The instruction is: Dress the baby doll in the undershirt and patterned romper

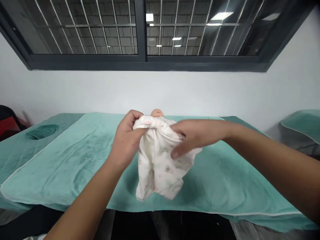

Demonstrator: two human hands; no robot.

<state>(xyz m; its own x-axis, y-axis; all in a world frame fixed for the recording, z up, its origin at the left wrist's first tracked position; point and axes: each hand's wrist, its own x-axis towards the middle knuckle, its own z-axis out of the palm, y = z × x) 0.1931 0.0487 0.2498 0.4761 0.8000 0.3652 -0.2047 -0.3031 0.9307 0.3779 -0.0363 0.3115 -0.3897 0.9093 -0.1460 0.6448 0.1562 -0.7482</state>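
White baby pants with small printed figures hang in front of me, legs downward. My left hand is closed on the left end of the waistband, thumb in front. My right hand is at the right side of the waist, slightly blurred. Its thumb lies over the front of the cloth, while the other fingertips are hidden by the fabric. Behind the waistband shows part of a baby doll's head; the pants hide whatever else of the doll is there.
A teal plush cover lies over the bed, with a round hollow at the left. A white wall and a barred window stand behind. At the far left is a black and red object; more teal cloth is at the right.
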